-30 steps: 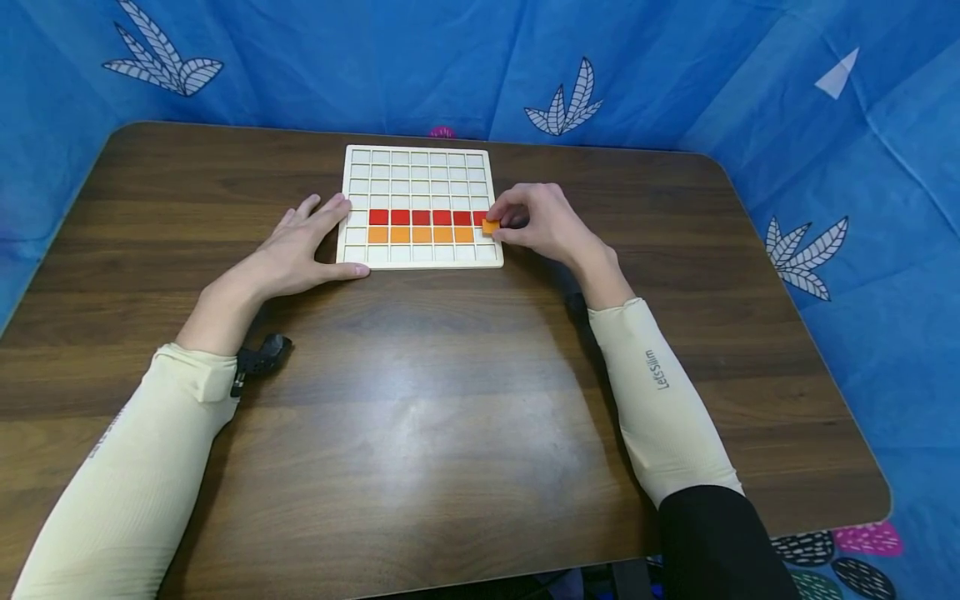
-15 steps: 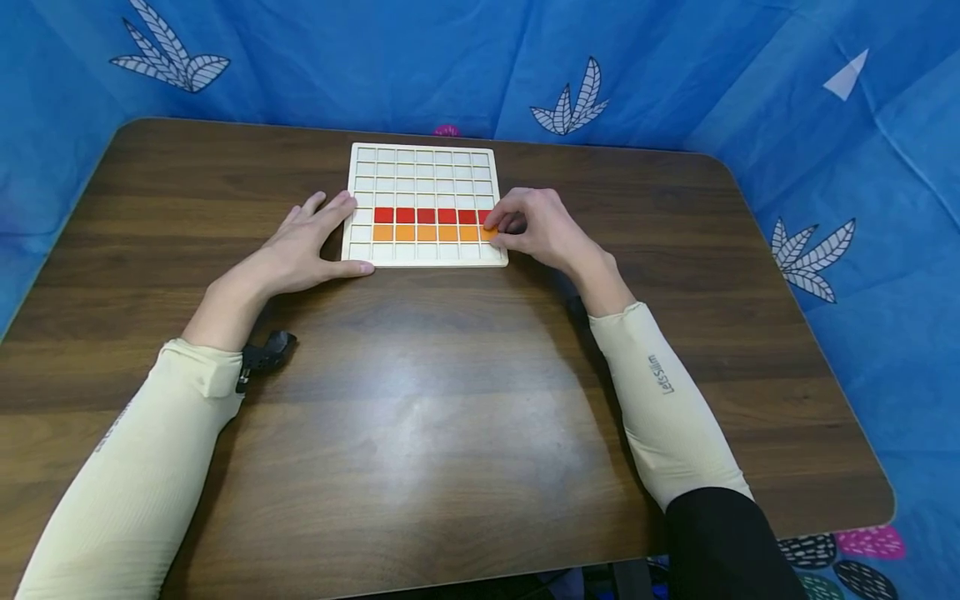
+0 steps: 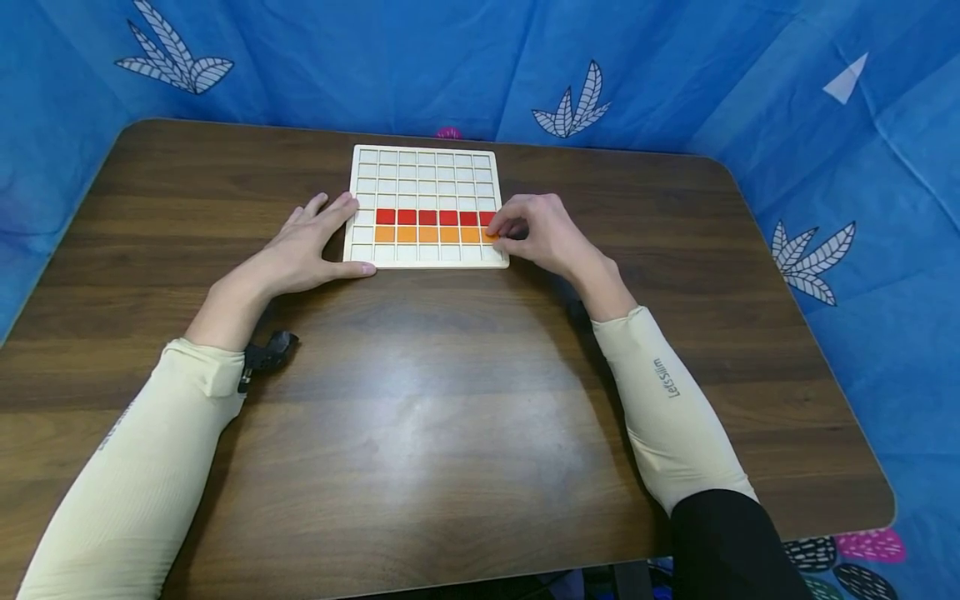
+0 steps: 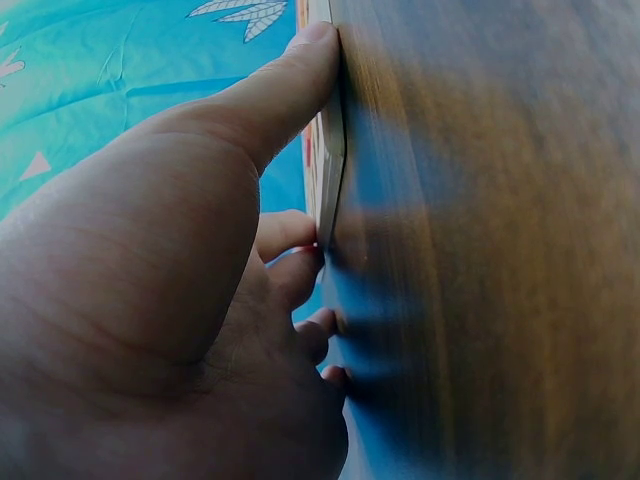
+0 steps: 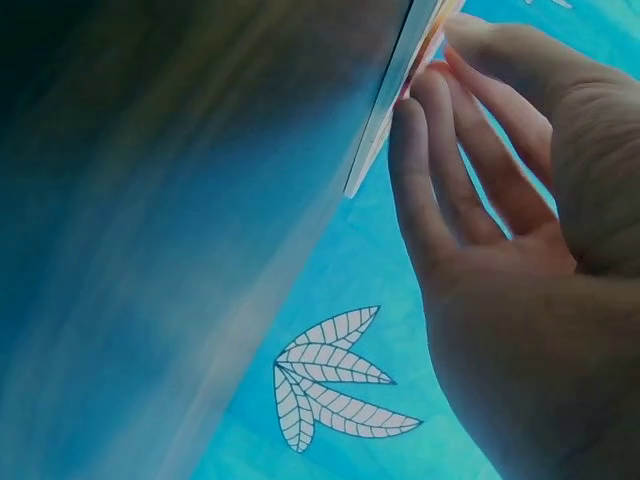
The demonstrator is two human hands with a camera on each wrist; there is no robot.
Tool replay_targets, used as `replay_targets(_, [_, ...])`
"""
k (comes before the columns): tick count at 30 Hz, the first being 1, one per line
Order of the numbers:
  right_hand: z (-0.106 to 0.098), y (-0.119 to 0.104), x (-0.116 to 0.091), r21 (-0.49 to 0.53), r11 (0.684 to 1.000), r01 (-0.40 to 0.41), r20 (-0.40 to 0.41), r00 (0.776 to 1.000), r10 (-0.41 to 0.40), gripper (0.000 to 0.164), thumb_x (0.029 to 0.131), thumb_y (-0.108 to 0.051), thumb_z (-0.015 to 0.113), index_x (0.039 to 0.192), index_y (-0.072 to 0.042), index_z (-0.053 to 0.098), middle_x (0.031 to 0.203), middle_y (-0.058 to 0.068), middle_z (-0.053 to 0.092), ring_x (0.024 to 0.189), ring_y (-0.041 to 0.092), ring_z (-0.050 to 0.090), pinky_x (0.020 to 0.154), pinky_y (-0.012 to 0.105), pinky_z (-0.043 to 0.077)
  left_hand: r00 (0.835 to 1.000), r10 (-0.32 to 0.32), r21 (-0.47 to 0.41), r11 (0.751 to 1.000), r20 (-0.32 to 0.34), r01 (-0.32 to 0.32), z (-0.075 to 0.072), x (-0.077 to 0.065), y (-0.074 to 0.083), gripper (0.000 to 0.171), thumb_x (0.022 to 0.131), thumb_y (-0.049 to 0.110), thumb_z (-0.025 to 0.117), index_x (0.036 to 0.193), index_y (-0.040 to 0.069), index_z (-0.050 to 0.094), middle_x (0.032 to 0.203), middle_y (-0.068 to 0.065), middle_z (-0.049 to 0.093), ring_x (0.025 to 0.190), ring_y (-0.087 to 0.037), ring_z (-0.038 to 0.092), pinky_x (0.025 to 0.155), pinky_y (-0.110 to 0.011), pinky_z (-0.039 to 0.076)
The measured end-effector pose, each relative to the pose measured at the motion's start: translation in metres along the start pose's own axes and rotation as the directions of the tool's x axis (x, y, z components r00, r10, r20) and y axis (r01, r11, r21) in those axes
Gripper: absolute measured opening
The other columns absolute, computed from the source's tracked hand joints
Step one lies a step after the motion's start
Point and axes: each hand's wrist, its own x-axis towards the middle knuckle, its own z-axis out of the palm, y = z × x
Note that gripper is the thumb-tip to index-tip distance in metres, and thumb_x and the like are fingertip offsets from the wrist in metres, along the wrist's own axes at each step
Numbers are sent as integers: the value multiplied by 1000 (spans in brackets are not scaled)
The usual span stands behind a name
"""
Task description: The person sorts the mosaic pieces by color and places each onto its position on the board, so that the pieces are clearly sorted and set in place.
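Note:
A white grid board (image 3: pixel 425 176) lies near the table's far edge. A row of red square tiles (image 3: pixel 427 217) runs across it, with orange square tiles (image 3: pixel 428 235) in the row just below. Fingers spread, my left hand (image 3: pixel 288 254) rests against the board's left side, its thumb (image 4: pixel 318 45) at the front left corner. Thumb and fingertips of my right hand (image 3: pixel 551 233) pinch an orange tile (image 3: pixel 488 236) at the right end of the orange row; the fingertips partly cover it. In the right wrist view, the other fingers (image 5: pixel 420 180) reach the board's edge.
The brown wooden table (image 3: pixel 420 400) stretches in front of the board. Behind and to the right hangs a blue cloth (image 3: pixel 337 67) with leaf prints. A black wrist device (image 3: pixel 272 352) sits by the left sleeve (image 3: pixel 142 467).
The right hand has lowered the orange tile from a tilt over the board's right side into line with the orange row. The left hand stays at the board; the view has shifted slightly.

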Motion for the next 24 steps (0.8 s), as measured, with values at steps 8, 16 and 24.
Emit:
replay_targets(8, [-6, 15, -8, 9, 1000, -28, -195, 980, 29, 37, 95, -24, 80, 128, -11, 68, 122, 7, 69, 104, 20, 64, 98, 38, 59, 1000, 0, -5, 1000, 0, 0, 6, 4, 2, 107, 94, 59, 73, 170, 10, 15, 179, -8, 4, 164, -38, -8, 132, -59, -4])
replay_targets(16, [-19, 32, -18, -53, 993, -107, -211, 973, 93, 62, 96, -41, 77, 148, -13, 58, 152, 9, 58, 131, 27, 58, 116, 46, 49, 1000, -5, -2, 1000, 2, 5, 10, 8, 6, 108, 93, 59, 73, 170, 12, 14, 179, -7, 4, 164, -37, -7, 132, -59, -4])
replay_targets(24, [-28, 41, -30, -94, 981, -169, -171, 974, 152, 76, 96, -54, 71, 158, -17, 47, 167, 6, 41, 154, 25, 37, 128, 51, 32, 1000, -8, -4, 1000, 0, 8, 9, 9, 9, 108, 94, 59, 73, 171, 12, 13, 179, -6, 4, 165, -36, -8, 133, -58, -4])
